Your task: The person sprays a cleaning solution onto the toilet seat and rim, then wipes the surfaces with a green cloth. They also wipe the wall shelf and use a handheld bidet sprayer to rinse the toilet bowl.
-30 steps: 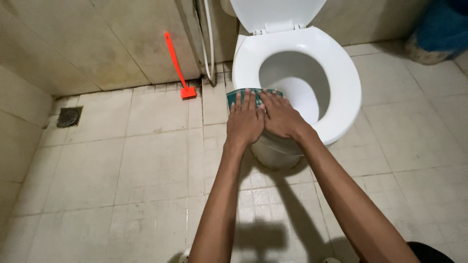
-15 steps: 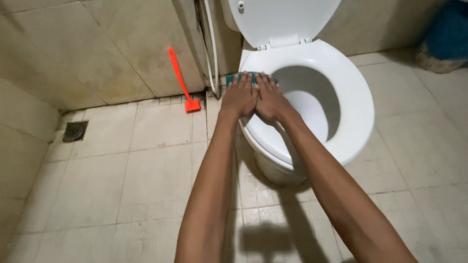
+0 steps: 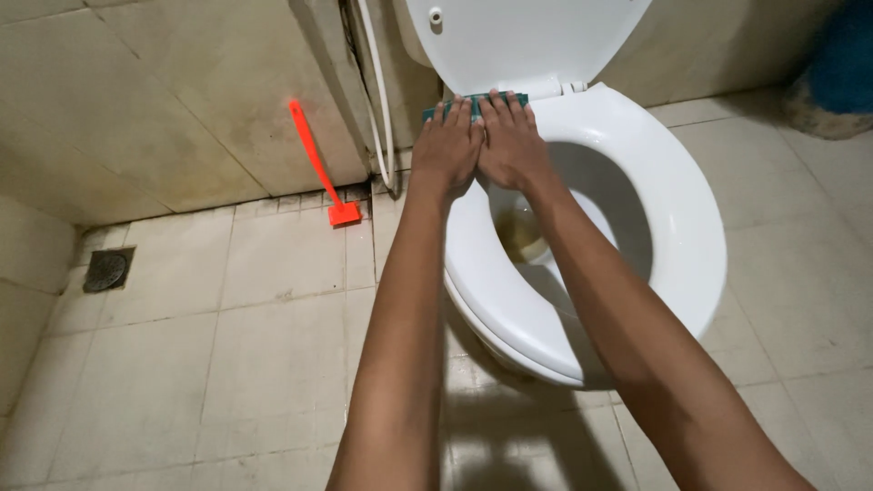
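I am looking down along two bare forearms that are entering from the bottom edge, their elbows cut off below the frame. The arms are crossing over a white toilet seat (image 3: 637, 227), hiding part of its near-left rim, and the bowl beneath is showing only a patch of yellowish water between them. Both hands are lying flat, fingers stretched out and close together, pressing down side by side at the back-left of the seat. The left hand (image 3: 447, 150) and the right hand (image 3: 511, 141) are touching each other and covering a green scrubbing pad (image 3: 473, 100); only its far edge and left corner are peeking out past the fingertips, so I cannot tell its full shape or thickness. Neither hand is curling around it. Just beyond, the raised white lid (image 3: 523, 36) is running out of the top edge. To the left, a white hose (image 3: 377, 109) is hanging down the wall, and an orange long-handled brush (image 3: 318, 168) is leaning there. A floor drain (image 3: 106, 270) is sitting far left.
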